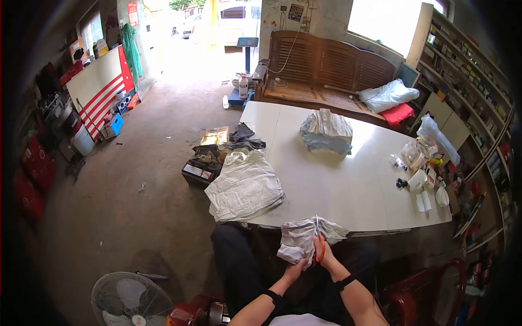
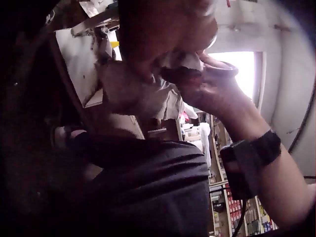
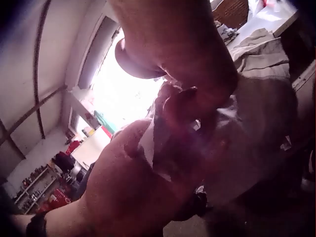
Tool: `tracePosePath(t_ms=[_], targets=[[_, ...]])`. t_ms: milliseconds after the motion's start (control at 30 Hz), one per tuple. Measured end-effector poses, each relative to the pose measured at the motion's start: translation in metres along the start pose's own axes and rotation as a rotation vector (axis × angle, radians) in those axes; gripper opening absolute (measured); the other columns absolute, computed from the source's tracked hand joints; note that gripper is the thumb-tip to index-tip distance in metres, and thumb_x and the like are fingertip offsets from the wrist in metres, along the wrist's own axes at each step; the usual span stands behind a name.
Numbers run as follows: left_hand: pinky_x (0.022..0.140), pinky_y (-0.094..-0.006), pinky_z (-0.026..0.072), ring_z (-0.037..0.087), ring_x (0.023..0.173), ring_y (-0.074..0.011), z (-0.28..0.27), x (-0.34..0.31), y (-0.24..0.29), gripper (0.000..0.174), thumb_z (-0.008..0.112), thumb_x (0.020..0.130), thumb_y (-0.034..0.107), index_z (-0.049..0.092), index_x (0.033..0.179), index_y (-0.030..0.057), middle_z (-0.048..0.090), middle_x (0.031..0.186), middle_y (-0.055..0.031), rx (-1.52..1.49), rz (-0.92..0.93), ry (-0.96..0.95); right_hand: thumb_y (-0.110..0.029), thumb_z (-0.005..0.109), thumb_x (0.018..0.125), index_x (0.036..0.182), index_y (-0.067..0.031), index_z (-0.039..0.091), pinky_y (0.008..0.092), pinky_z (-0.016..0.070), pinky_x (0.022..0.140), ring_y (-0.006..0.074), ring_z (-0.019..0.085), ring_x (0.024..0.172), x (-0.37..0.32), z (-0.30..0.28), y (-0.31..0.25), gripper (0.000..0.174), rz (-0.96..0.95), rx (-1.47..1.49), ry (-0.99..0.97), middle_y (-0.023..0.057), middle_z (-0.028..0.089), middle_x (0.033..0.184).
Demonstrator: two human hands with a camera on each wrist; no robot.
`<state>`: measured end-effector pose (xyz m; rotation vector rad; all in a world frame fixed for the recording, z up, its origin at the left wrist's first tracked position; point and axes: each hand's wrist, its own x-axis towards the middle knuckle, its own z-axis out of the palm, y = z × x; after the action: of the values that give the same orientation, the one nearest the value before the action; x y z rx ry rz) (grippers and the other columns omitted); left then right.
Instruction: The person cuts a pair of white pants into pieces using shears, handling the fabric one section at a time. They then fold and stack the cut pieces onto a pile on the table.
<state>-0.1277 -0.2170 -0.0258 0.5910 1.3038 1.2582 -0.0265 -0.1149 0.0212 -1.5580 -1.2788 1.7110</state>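
Note:
Over the lap, at the table's near edge, is a crumpled off-white cloth point(image 1: 296, 238). My left hand point(image 1: 295, 269) grips its lower edge. In my right hand point(image 1: 327, 258) is a pair of scissors with orange handles point(image 1: 320, 249), the blades pointing away from me and overlapping the cloth in the head view. Both wrist views show the two hands close together; there the left hand point(image 3: 131, 182) has folded cloth point(image 3: 261, 61) beside it, and the right hand point(image 2: 215, 96) partly hides the scissors.
The white table point(image 1: 348, 190) bears a pile of folded cloths point(image 1: 326, 133) and assorted small items point(image 1: 418, 176) at its right. A spread white cloth point(image 1: 244, 185) covers the left corner, next to a black battery point(image 1: 198, 173). A fan point(image 1: 130, 301) stands lower left; a wooden bench point(image 1: 326, 65) is behind.

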Motion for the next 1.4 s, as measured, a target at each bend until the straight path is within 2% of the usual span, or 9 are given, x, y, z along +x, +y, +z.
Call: tracePosePath(t_ms=[100,300,433,467,600,933,1133,1200,1400], targets=[[0.087,-0.0308,0.0432,0.057,0.098,-0.0196,-0.002,0.009,-0.008,0.042,0.062,0.082,0.026,0.057,0.113,-0.0016,0.06,0.108,-0.0081,-0.06,-0.143,-0.005,-0.042,0.05,0.092,0.082,-0.0067,0.055,0.0278,0.0349,0.036,0.0121,0.044,0.04,0.0,0.007,0.003,0.037,-0.183,-0.126,0.1,-0.0006,0.044,0.053],[0.083,-0.0293,0.0441,0.057,0.092,-0.0157,-0.003,0.006,-0.011,0.035,0.063,0.081,0.025,0.061,0.105,-0.0007,0.061,0.101,-0.0056,-0.161,-0.123,0.055,-0.044,0.053,0.091,0.074,-0.0037,0.053,0.0285,0.0396,0.038,0.0129,0.051,0.041,0.007,0.002,0.023,0.044,-0.099,-0.271,0.081,0.0034,0.049,0.053],[0.08,-0.0287,0.0439,0.056,0.087,-0.0158,-0.012,0.015,-0.028,0.032,0.063,0.08,0.023,0.062,0.101,-0.0006,0.06,0.096,-0.0038,-0.172,-0.155,-0.029,-0.051,0.054,0.089,0.065,-0.0095,0.048,0.0225,0.0365,0.041,0.0105,0.045,0.043,-0.022,0.008,-0.03,0.048,0.19,0.044,-0.003,-0.0017,0.042,0.051],[0.08,-0.0285,0.0435,0.055,0.087,-0.0156,-0.012,0.011,-0.026,0.03,0.063,0.08,0.023,0.062,0.099,-0.0004,0.06,0.095,-0.0038,-0.081,-0.129,0.005,-0.058,0.056,0.085,0.07,-0.0136,0.052,0.0235,0.0363,0.04,0.0108,0.044,0.042,0.006,0.0,0.002,0.047,0.127,0.298,-0.083,-0.0022,0.046,0.054],[0.08,-0.0285,0.0431,0.055,0.088,-0.0159,-0.014,0.003,-0.016,0.032,0.064,0.079,0.024,0.062,0.098,-0.0012,0.06,0.095,-0.0035,-0.151,-0.178,0.033,-0.062,0.053,0.084,0.078,-0.0142,0.054,0.0242,0.0376,0.043,0.0099,0.043,0.044,-0.007,0.004,-0.044,0.048,0.269,0.322,-0.028,-0.0026,0.045,0.057],[0.076,-0.0272,0.0415,0.054,0.083,-0.0143,-0.006,-0.002,-0.01,0.026,0.062,0.078,0.018,0.062,0.098,0.0018,0.058,0.091,-0.0013,-0.274,-0.354,0.06,-0.061,0.057,0.084,0.068,-0.0147,0.047,0.0234,0.0319,0.039,0.0079,0.035,0.041,0.008,0.009,-0.013,0.05,0.108,0.081,0.011,-0.0044,0.037,0.053],[0.078,-0.0276,0.0421,0.055,0.086,-0.016,-0.007,0.0,-0.011,0.028,0.062,0.077,0.016,0.06,0.1,-0.0001,0.058,0.095,-0.0028,-0.229,-0.308,0.053,-0.056,0.053,0.088,0.068,-0.0145,0.046,0.0239,0.0321,0.037,0.0082,0.037,0.04,0.008,0.008,-0.007,0.047,-0.273,-0.363,0.146,-0.0053,0.037,0.052],[0.082,-0.0285,0.0424,0.056,0.092,-0.0171,-0.006,-0.008,0.002,0.032,0.06,0.078,0.015,0.058,0.106,-0.0006,0.059,0.1,-0.0048,-0.258,-0.146,-0.004,-0.061,0.05,0.087,0.065,-0.0112,0.048,0.0283,0.037,0.043,0.0118,0.042,0.044,-0.007,0.002,-0.032,0.055,0.259,0.242,-0.131,-0.0035,0.038,0.05],[0.098,-0.0357,0.0376,0.053,0.111,-0.026,-0.017,-0.01,0.002,0.038,0.061,0.083,0.019,0.055,0.117,0.0017,0.058,0.116,-0.0129,0.156,0.334,-0.148,-0.071,0.042,0.084,0.081,-0.0108,0.049,0.0289,0.0478,0.065,0.0129,0.055,0.064,-0.06,-0.033,-0.067,0.061,0.033,0.513,-0.3,0.0015,0.052,0.072]])
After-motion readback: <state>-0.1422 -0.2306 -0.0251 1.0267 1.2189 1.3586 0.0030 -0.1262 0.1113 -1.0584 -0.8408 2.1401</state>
